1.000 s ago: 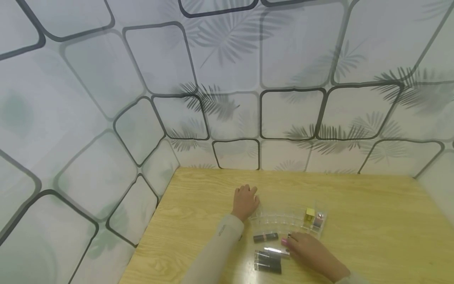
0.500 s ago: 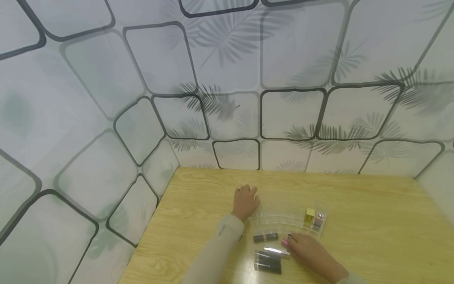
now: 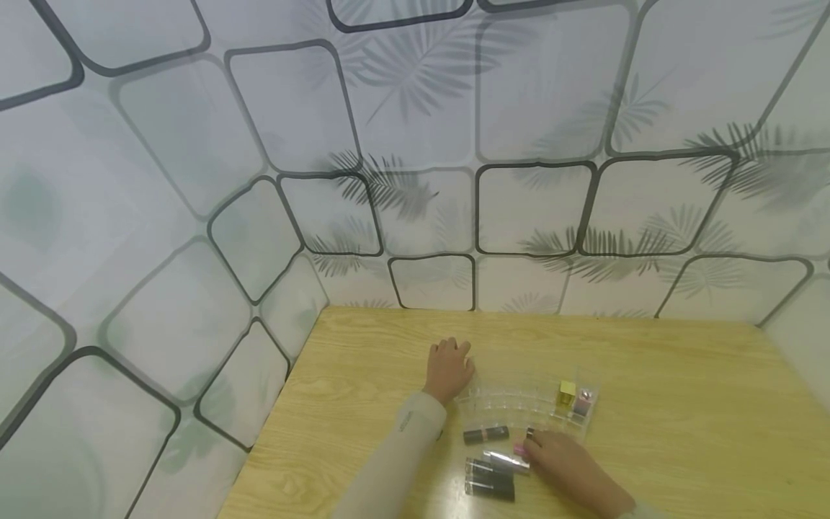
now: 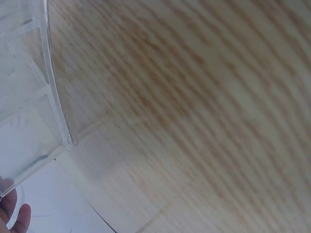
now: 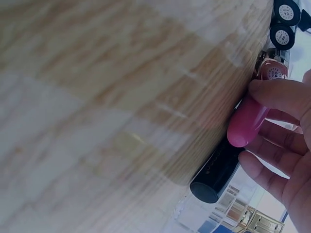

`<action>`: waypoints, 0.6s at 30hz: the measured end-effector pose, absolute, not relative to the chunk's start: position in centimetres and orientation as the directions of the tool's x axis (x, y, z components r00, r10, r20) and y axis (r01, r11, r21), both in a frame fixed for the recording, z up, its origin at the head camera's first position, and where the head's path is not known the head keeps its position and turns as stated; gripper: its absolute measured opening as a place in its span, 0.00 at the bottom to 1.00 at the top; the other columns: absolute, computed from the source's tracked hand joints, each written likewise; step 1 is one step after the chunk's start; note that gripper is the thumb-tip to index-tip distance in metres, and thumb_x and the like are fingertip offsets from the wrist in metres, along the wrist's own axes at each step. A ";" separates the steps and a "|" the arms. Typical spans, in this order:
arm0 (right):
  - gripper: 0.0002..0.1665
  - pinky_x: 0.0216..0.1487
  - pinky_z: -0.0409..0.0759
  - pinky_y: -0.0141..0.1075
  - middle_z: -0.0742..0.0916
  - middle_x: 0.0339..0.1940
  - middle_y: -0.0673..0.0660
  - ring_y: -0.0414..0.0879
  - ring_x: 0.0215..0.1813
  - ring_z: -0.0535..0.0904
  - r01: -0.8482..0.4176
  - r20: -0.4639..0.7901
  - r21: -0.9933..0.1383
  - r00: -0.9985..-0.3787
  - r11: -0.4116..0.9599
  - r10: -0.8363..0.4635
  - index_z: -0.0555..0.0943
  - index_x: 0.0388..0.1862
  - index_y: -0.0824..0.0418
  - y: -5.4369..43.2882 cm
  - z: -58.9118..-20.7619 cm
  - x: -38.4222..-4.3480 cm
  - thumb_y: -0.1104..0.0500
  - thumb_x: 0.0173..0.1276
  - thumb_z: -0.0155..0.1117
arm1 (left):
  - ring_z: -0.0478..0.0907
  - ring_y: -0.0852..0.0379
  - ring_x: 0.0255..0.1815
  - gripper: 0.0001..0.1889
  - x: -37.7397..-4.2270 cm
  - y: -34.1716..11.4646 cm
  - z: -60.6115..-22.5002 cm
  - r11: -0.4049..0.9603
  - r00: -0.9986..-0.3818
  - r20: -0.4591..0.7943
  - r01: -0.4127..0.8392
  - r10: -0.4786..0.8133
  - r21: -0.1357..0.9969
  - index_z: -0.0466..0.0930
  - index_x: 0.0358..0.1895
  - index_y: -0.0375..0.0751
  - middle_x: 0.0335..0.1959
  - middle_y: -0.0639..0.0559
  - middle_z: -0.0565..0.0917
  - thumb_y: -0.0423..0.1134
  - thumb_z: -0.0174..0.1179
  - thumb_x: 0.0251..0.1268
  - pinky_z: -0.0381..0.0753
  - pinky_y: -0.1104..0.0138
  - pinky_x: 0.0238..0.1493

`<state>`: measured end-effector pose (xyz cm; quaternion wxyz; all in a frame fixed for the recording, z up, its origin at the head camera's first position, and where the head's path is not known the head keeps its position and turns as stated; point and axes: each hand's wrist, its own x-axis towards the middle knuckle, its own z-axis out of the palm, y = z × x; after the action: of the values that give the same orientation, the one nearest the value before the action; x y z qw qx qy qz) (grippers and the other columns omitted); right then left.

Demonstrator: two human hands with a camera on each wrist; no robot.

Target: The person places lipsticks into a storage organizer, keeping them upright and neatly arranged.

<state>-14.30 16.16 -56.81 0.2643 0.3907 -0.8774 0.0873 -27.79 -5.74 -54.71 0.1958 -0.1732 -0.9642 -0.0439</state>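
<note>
In the head view my left hand (image 3: 449,369) is at the back left corner of a clear divided organizer (image 3: 512,404). The left wrist view shows its fingers (image 4: 23,217) around the corner of the organizer (image 4: 58,111), one fingertip showing through the plastic. My right hand (image 3: 558,458) pinches a pink lipstick tube (image 5: 245,124) between thumb and fingers, low over the table. Just past it lies a black tube (image 5: 214,174), close to the fingertips. A shiny silver tube (image 3: 506,461) lies beside the pink one, partly overlapped by it in the head view.
Two dark tubes with clear ends (image 3: 489,486) lie nearest me, and a dark tube with a pinkish band (image 3: 485,434) lies before the organizer. A yellow box (image 3: 566,393) and a small dark-and-pink bottle (image 3: 582,401) stand in its right compartments. Patterned walls (image 3: 538,209) border the wooden table (image 3: 700,418).
My right hand has shifted slightly toward me with the pink lipstick tube, and the near end of the silver tube has swung a little toward me. My left hand has stayed put.
</note>
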 end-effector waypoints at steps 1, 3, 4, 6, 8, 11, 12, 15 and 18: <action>0.10 0.26 0.73 0.28 0.77 0.22 0.45 0.38 0.22 0.71 -0.730 0.528 0.058 -0.557 0.681 -0.641 0.78 0.28 0.54 16.2 -56.8 -14.3 0.50 0.63 0.61 | 0.71 0.59 0.30 0.13 -27.8 -5.7 -54.7 0.936 -0.862 0.395 0.352 0.318 0.015 0.81 0.46 0.51 0.32 0.54 0.79 0.46 0.56 0.59 0.69 0.67 0.36; 0.10 0.27 0.74 0.29 0.78 0.23 0.46 0.40 0.23 0.73 -0.725 0.523 0.072 -0.558 0.685 -0.645 0.78 0.29 0.55 16.1 -56.9 -14.2 0.50 0.63 0.61 | 0.71 0.59 0.30 0.13 -27.8 -5.7 -54.8 0.936 -0.860 0.398 0.353 0.319 0.012 0.81 0.46 0.51 0.32 0.54 0.79 0.46 0.56 0.59 0.69 0.67 0.36; 0.10 0.27 0.74 0.29 0.78 0.23 0.46 0.40 0.23 0.73 -0.723 0.517 0.074 -0.561 0.687 -0.647 0.78 0.29 0.55 16.1 -56.9 -14.2 0.50 0.63 0.60 | 0.71 0.59 0.30 0.13 -27.8 -5.7 -54.8 0.936 -0.859 0.400 0.353 0.319 0.011 0.81 0.46 0.51 0.32 0.54 0.79 0.46 0.56 0.59 0.69 0.66 0.36; 0.10 0.27 0.75 0.30 0.79 0.24 0.47 0.40 0.23 0.73 -0.717 0.511 0.070 -0.571 0.693 -0.642 0.78 0.29 0.54 16.1 -56.9 -14.1 0.49 0.63 0.60 | 0.72 0.59 0.30 0.13 -27.8 -5.7 -54.8 0.936 -0.859 0.401 0.353 0.319 0.012 0.81 0.46 0.51 0.32 0.54 0.79 0.46 0.56 0.59 0.70 0.66 0.36; 0.10 0.27 0.73 0.30 0.78 0.23 0.46 0.39 0.22 0.72 -0.714 0.506 0.061 -0.580 0.697 -0.639 0.77 0.28 0.54 16.0 -56.9 -14.1 0.50 0.63 0.60 | 0.72 0.59 0.30 0.13 -27.8 -5.7 -54.9 0.936 -0.860 0.400 0.352 0.318 0.015 0.81 0.46 0.51 0.32 0.54 0.79 0.46 0.56 0.59 0.70 0.66 0.36; 0.10 0.27 0.72 0.29 0.76 0.22 0.44 0.37 0.22 0.70 -0.712 0.516 0.035 -0.589 0.702 -0.623 0.76 0.25 0.53 16.0 -56.8 -14.1 0.50 0.60 0.63 | 0.71 0.59 0.30 0.12 -27.9 -5.7 -54.8 0.935 -0.861 0.396 0.354 0.318 0.019 0.81 0.45 0.50 0.31 0.54 0.79 0.46 0.56 0.59 0.69 0.66 0.36; 0.10 0.27 0.72 0.28 0.76 0.21 0.43 0.36 0.23 0.70 -0.711 0.522 0.028 -0.589 0.703 -0.617 0.77 0.25 0.53 16.0 -56.8 -14.1 0.50 0.59 0.65 | 0.71 0.59 0.30 0.12 -27.9 -5.7 -54.8 0.935 -0.862 0.394 0.354 0.319 0.018 0.80 0.45 0.50 0.31 0.54 0.79 0.46 0.56 0.59 0.69 0.66 0.36; 0.09 0.26 0.71 0.26 0.74 0.20 0.41 0.34 0.22 0.68 -0.717 0.545 -0.016 -0.591 0.697 -0.595 0.77 0.23 0.52 16.0 -56.7 -14.2 0.52 0.55 0.68 | 0.71 0.59 0.30 0.12 -27.9 -5.7 -54.8 0.935 -0.861 0.395 0.355 0.321 0.013 0.81 0.45 0.50 0.31 0.54 0.79 0.46 0.56 0.59 0.69 0.66 0.35; 0.10 0.25 0.70 0.24 0.72 0.19 0.40 0.32 0.22 0.66 -0.724 0.561 -0.060 -0.594 0.687 -0.577 0.77 0.21 0.52 16.0 -56.5 -14.4 0.53 0.54 0.69 | 0.72 0.58 0.30 0.13 -27.9 -5.7 -54.8 0.934 -0.859 0.396 0.356 0.324 0.009 0.81 0.45 0.50 0.32 0.54 0.79 0.46 0.56 0.59 0.70 0.66 0.35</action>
<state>-14.40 15.98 -56.45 0.2585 0.3691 -0.8813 0.1425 -27.88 -5.74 -54.81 0.1979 -0.1764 -0.9634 -0.0411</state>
